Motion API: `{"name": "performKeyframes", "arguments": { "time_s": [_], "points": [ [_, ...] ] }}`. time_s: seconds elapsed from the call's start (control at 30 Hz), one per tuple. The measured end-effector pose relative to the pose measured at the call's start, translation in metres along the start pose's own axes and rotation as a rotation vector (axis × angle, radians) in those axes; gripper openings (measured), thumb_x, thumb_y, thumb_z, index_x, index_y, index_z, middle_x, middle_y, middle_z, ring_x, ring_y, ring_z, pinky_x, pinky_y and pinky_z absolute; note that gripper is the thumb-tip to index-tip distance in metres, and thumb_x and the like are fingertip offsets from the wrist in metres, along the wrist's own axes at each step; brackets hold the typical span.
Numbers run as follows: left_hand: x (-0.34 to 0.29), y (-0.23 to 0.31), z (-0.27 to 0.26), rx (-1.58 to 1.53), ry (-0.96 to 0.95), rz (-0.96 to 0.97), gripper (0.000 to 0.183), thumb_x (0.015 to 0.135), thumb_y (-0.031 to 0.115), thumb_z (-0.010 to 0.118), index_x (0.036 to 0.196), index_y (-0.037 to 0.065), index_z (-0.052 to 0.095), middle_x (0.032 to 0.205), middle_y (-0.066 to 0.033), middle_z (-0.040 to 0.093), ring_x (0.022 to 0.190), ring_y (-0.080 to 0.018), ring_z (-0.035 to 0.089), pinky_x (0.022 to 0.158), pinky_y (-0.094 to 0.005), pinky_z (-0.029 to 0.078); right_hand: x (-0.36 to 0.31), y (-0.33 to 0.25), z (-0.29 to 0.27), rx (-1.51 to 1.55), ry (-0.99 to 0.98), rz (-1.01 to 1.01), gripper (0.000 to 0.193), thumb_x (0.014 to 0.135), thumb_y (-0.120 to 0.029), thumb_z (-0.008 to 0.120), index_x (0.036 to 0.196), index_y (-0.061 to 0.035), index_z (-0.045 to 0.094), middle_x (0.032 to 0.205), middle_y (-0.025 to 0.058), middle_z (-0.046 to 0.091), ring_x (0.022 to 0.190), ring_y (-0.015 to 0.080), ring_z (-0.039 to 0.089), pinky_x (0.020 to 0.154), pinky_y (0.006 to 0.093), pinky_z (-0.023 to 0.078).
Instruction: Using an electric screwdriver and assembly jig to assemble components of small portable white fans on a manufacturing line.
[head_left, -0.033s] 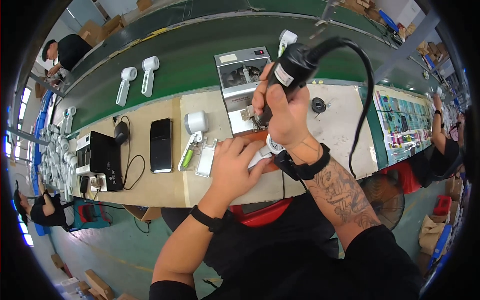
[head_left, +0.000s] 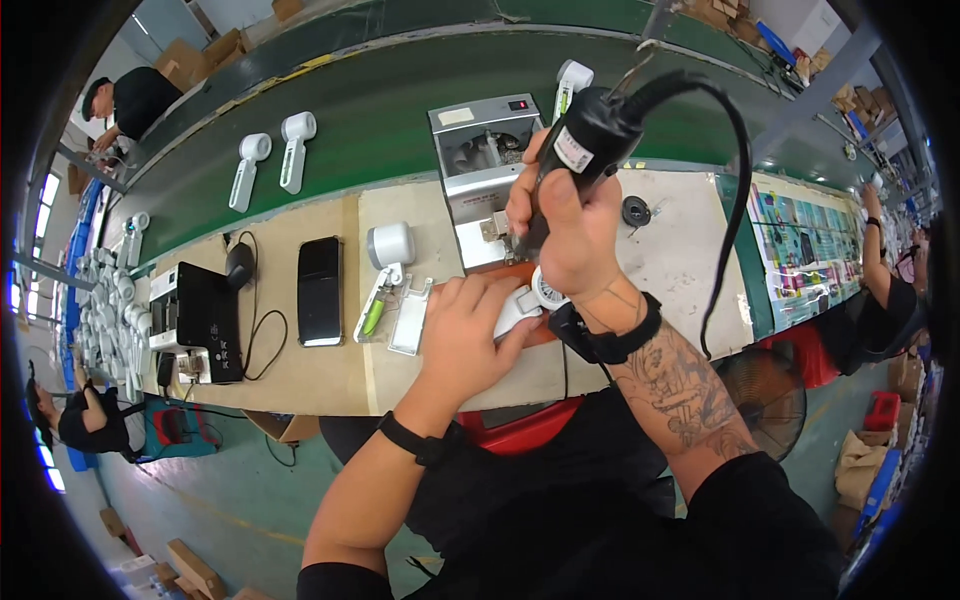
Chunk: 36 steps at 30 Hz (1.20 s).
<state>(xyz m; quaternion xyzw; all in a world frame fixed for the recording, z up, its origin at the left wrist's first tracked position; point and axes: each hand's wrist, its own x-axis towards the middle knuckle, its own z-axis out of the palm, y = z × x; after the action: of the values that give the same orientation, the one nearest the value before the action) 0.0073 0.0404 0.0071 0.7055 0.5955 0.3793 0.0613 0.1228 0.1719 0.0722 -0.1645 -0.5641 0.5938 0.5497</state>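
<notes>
My right hand is wrapped round a black electric screwdriver, tilted with its lower end beside the front of a silver screw feeder. A thick black cable curves off its top. My left hand lies over a white handheld fan on the table, fingers and thumb closed on its handle. The fan's round head shows below my right hand, over an orange pad. Left of my left hand lies an opened fan with a green battery, next to a loose white cover.
A black phone and a black-and-white machine are on the left of the table. More white fans lie on the green conveyor belt. A small black ring sits right of my right hand. Other people work at both sides.
</notes>
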Motion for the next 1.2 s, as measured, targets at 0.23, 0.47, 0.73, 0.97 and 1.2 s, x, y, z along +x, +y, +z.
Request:
{"name": "performKeyframes", "arguments": {
  "time_s": [0.23, 0.47, 0.73, 0.97, 1.2],
  "points": [
    [-0.002, -0.009, -0.005, -0.013, -0.018, -0.010, 0.040, 0.083, 0.023, 0.088, 0.117, 0.008, 0.075, 0.114, -0.0064, 0.071, 0.102, -0.0333, 0.063, 0.089, -0.0467, 0.047, -0.017, -0.021, 0.001, 0.133, 0.034, -0.022, 0.058, 0.104, -0.047, 0.073, 0.127, 0.0028, 0.054, 0.076, 0.0025, 0.063, 0.067, 0.0089, 0.058, 0.063, 0.0261, 0.046],
    [-0.003, -0.010, -0.004, -0.015, -0.041, -0.034, 0.041, 0.082, 0.023, 0.088, 0.118, 0.008, 0.075, 0.114, -0.0069, 0.070, 0.103, -0.0339, 0.063, 0.090, -0.0462, 0.047, -0.018, -0.016, 0.003, 0.119, 0.059, 0.018, 0.059, 0.104, -0.050, 0.073, 0.127, 0.0021, 0.055, 0.076, 0.0026, 0.063, 0.068, 0.0092, 0.058, 0.064, 0.0262, 0.047],
    [-0.004, -0.011, -0.003, 0.000, -0.043, -0.012, 0.044, 0.082, 0.022, 0.087, 0.122, 0.009, 0.072, 0.119, -0.0070, 0.071, 0.102, -0.0343, 0.062, 0.090, -0.0460, 0.047, -0.018, -0.014, -0.002, -0.105, -0.012, -0.012, 0.072, 0.108, -0.069, 0.052, 0.129, -0.0005, 0.051, 0.076, 0.0073, 0.059, 0.065, 0.0140, 0.058, 0.064, 0.0319, 0.051],
    [-0.006, -0.014, -0.002, 0.010, -0.045, -0.001, 0.044, 0.085, 0.024, 0.085, 0.124, 0.008, 0.071, 0.122, -0.0070, 0.070, 0.103, -0.0343, 0.062, 0.091, -0.0461, 0.047, -0.017, -0.013, 0.002, -0.112, -0.011, 0.033, 0.067, 0.110, -0.064, 0.052, 0.129, 0.0002, 0.050, 0.076, 0.0071, 0.059, 0.066, 0.0135, 0.058, 0.064, 0.0312, 0.051],
    [-0.005, -0.017, 0.000, -0.004, 0.032, 0.011, 0.038, 0.084, 0.030, 0.087, 0.114, 0.009, 0.075, 0.111, -0.0075, 0.068, 0.099, -0.0302, 0.062, 0.088, -0.0438, 0.045, -0.006, -0.013, 0.013, -0.196, -0.035, 0.053, 0.053, 0.114, -0.051, 0.051, 0.124, 0.0007, 0.054, 0.072, 0.0065, 0.060, 0.063, 0.0125, 0.058, 0.060, 0.0287, 0.048]
  ]
}}
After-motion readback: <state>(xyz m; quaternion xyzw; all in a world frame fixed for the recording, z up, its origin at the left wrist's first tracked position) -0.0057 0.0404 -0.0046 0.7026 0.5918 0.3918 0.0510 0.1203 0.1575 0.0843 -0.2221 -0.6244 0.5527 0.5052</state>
